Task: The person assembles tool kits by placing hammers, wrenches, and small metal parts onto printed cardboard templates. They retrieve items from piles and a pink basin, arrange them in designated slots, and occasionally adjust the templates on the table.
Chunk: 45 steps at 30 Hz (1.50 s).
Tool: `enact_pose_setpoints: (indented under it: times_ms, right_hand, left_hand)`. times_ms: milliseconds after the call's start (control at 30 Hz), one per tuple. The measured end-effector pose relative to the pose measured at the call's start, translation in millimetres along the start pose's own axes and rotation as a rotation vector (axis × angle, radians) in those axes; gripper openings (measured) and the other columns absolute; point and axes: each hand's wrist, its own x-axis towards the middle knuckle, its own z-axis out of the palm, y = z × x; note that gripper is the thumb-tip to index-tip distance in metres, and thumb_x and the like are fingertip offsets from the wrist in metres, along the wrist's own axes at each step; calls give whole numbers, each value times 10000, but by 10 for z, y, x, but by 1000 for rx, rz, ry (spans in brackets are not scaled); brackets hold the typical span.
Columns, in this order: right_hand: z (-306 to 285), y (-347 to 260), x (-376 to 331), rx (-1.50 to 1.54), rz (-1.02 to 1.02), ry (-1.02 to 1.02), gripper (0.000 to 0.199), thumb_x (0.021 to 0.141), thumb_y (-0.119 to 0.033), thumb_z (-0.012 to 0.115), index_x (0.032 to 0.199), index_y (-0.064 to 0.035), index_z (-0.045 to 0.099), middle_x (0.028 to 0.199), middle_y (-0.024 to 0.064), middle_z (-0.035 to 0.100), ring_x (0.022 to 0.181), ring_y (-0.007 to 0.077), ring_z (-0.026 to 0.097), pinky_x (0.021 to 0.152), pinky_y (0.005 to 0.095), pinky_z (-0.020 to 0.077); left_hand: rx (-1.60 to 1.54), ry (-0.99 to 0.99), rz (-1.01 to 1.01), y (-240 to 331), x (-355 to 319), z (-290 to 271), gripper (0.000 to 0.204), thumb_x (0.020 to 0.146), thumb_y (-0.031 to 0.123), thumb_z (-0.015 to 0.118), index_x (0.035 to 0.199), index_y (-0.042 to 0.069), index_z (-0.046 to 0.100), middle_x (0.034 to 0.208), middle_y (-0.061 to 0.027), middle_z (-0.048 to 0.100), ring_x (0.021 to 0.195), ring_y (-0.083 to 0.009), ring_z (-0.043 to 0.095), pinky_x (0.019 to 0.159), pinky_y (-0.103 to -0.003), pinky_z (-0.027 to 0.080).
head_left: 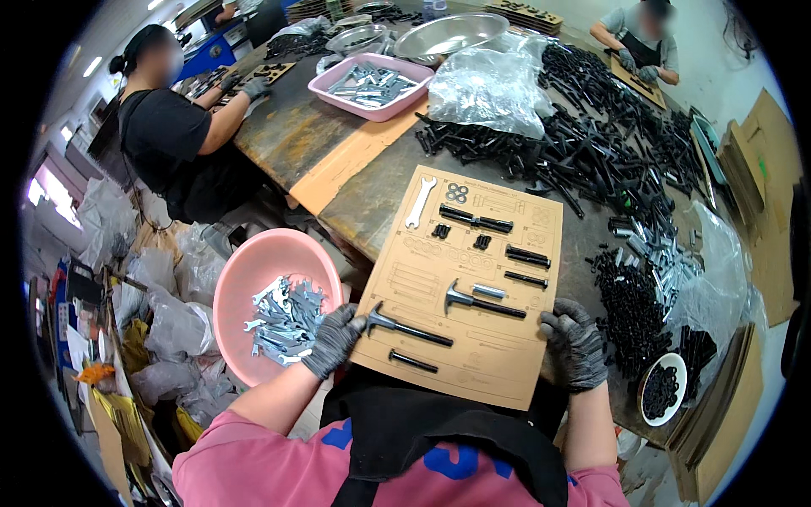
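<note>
A brown cardboard sheet (405, 287) with printed outlines lies tilted in front of me, its near edge above my lap. My left hand (332, 340), in a grey glove, grips its left edge. The right edge is held by my gloved right hand (576, 345). On the sheet are a silver open-end wrench (421, 203), several washers (456, 193), small black screws (481, 242) and black bolts (476, 219). Two black T-shaped parts (486, 301) lie lower down, with a short silver tube (489, 291) by one of them. Another bolt (412, 361) is near the bottom.
A pink bowl of wrenches (226, 279) stands left of me. Black bolts (583, 144) heap across the table, with silver tubes (667, 262) and a white bowl of black rings (683, 372) at right. A pink tray (372, 110) sits farther back. Two co-workers (169, 127) handle similar boards.
</note>
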Motion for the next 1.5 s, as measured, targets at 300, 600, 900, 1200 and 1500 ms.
enact_pose_setpoints:
  times_ms: [300, 600, 900, 1200, 1500]
  right_hand:
    - [757, 378, 627, -1535, -917, -490, 199, 781, -107, 520, 963, -102, 599, 1084, 51, 532, 1068, 191, 454, 903, 277, 415]
    - [1860, 774, 1040, 286, 303, -535, 257, 828, -40, 525, 1076, 15, 489, 1026, 123, 508, 1002, 217, 499, 902, 328, 433]
    - [2576, 854, 1238, -86, 289, -622, 351, 839, -112, 539, 1152, 9, 437, 1078, 116, 500, 1061, 210, 468, 921, 322, 407]
    - [2076, 634, 1052, -258, 268, -590, 356, 819, -96, 554, 1144, 6, 451, 1060, 123, 524, 980, 189, 525, 846, 283, 450]
    - [1252, 172, 712, -314, 218, -466, 365, 840, -180, 512, 1162, -22, 445, 1073, 164, 527, 992, 220, 523, 854, 300, 440]
  left_hand:
    - [-868, 289, -253, -1012, 613, -1129, 347, 844, 311, 507, 950, -14, 570, 878, -109, 613, 795, -243, 585, 752, -329, 476]
    - [-1144, 606, 95, -1115, 467, -570, 502, 858, 441, 432, 1237, 113, 402, 1200, -99, 478, 1070, -270, 457, 907, -389, 381]
    - [-1525, 742, -121, -522, 549, -601, 423, 852, 331, 503, 1189, 84, 440, 1115, -99, 534, 954, -252, 534, 805, -351, 458]
    - [-1337, 864, -115, -1394, 1294, -1486, 388, 820, 297, 557, 1106, 39, 512, 1019, -112, 591, 848, -286, 595, 720, -402, 515]
    - [-1135, 901, 33, -1727, 1770, -1973, 508, 743, 102, 599, 1202, 95, 384, 1046, -115, 536, 849, -261, 568, 736, -403, 511]
